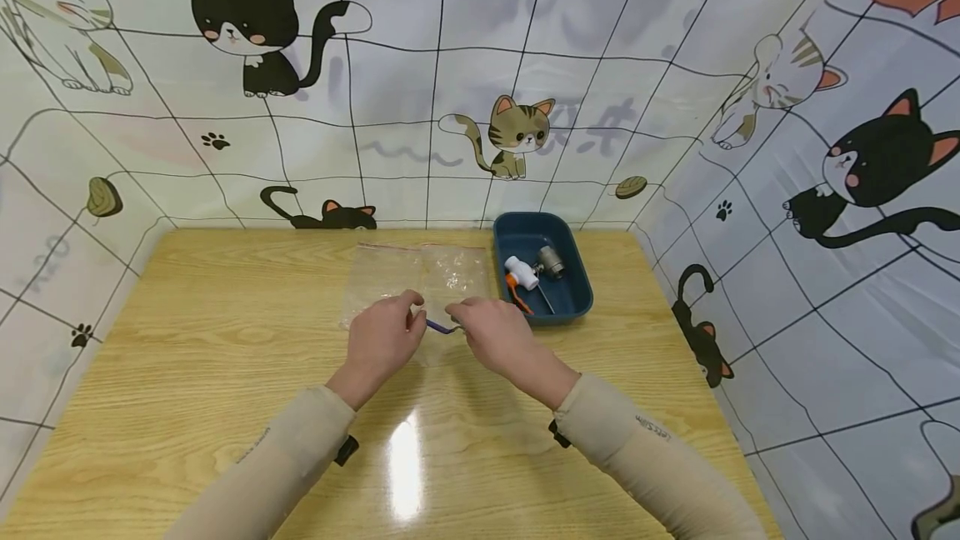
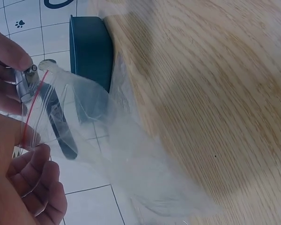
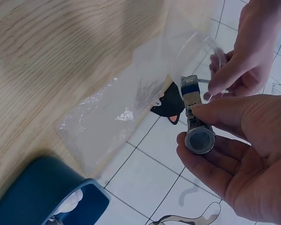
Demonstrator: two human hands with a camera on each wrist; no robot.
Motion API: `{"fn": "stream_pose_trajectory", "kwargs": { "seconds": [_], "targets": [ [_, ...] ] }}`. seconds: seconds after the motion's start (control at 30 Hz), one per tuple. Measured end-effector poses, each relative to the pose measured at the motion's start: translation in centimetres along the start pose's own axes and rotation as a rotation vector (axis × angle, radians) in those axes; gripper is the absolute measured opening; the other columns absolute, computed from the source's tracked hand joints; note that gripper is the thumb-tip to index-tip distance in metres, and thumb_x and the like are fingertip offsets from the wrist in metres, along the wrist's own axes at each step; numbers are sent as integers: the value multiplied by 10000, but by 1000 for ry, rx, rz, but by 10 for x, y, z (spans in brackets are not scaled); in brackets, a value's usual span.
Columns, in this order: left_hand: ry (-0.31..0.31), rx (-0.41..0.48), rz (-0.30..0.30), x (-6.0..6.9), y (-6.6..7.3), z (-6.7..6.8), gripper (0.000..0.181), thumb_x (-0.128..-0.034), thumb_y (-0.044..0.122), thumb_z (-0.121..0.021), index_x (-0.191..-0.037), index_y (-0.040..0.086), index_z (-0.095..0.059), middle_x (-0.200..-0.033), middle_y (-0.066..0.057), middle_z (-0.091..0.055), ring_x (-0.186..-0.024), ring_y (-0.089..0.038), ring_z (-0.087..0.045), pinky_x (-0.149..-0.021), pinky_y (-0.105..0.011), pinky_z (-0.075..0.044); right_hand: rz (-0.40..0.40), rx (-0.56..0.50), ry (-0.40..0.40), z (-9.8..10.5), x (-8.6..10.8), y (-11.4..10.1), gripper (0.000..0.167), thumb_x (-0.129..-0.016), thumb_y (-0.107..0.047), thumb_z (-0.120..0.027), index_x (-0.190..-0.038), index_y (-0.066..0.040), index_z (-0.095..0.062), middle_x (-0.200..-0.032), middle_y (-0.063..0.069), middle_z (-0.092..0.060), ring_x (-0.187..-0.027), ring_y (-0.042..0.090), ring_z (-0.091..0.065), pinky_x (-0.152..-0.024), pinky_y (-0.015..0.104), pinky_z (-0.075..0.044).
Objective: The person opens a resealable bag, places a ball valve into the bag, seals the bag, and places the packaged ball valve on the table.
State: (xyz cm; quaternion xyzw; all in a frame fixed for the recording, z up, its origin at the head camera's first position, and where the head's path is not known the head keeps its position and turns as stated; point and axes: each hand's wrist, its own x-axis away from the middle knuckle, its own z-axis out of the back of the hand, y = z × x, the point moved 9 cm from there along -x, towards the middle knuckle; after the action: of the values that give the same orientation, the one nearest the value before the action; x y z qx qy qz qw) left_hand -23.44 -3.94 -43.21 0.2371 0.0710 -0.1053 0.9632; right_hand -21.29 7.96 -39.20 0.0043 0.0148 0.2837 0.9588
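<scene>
My left hand (image 1: 384, 338) pinches the mouth of a clear zip bag (image 2: 145, 164) with a red seal line, and the bag hangs limp towards the table. In the right wrist view, my right hand (image 3: 253, 154) holds a small metal ball valve (image 3: 200, 138) between thumb and fingers, its round end facing the camera. The valve's blue lever handle (image 1: 444, 328) points at the left hand. In the left wrist view the lever shows dark through the plastic at the bag's mouth. Whether it lies inside or behind the film I cannot tell.
Another clear zip bag (image 3: 103, 117) lies flat on the wooden table (image 1: 247, 315). At the back right stands a blue bin (image 1: 581, 277) with a white fitting (image 1: 522, 272), an orange handle (image 1: 517, 294) and a metal fitting (image 1: 551, 261). Cat-print sheets surround the table's back and sides.
</scene>
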Motion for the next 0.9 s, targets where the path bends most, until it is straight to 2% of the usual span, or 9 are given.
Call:
{"fn": "stream_pose_trajectory", "kwargs": {
  "seconds": [0.23, 0.4, 0.53, 0.73, 0.9],
  "targets": [
    [15, -4, 14, -2, 1, 1, 132, -925, 246, -583, -914, 189, -702, -697, 63, -641, -523, -92, -493, -440, -262, -374, 52, 15, 41, 7, 2, -16, 251, -901, -44, -649, -1112, -180, -668, -894, -32, -697, -650, 154, -615, -469, 239, -410],
    [44, 6, 8, -2, 2, 2, 141, -916, 236, -586, -863, 200, -712, -746, 57, -678, -529, -96, -504, -447, -276, -391, 60, 23, 38, 5, 2, -24, 140, -892, -64, -656, -960, -186, -644, -811, -47, -674, -640, 173, -623, -479, 268, -436],
    [38, 22, -15, -1, 6, 0, 142, -919, 233, -582, -846, 203, -700, -759, 51, -684, -539, -98, -509, -457, -284, -404, 51, 11, 22, -2, -2, -27, 109, -899, -79, -649, -915, -187, -640, -747, -36, -655, -629, 182, -624, -497, 292, -450],
    [24, 21, -23, 0, 8, -2, 126, -902, 217, -602, -809, 207, -686, -710, 59, -657, -536, -99, -501, -453, -283, -391, 16, -60, 3, -11, -8, -21, 113, -907, -87, -640, -957, -179, -680, -791, -15, -693, -670, 175, -641, -547, 304, -488],
    [-14, 37, -25, 1, 10, -5, 118, -896, 230, -603, -819, 208, -690, -669, 77, -615, -534, -88, -487, -455, -274, -382, -17, -126, -14, -17, -12, -14, 116, -875, -102, -685, -967, -172, -687, -841, -6, -714, -685, 160, -642, -566, 282, -489]
  ]
}}
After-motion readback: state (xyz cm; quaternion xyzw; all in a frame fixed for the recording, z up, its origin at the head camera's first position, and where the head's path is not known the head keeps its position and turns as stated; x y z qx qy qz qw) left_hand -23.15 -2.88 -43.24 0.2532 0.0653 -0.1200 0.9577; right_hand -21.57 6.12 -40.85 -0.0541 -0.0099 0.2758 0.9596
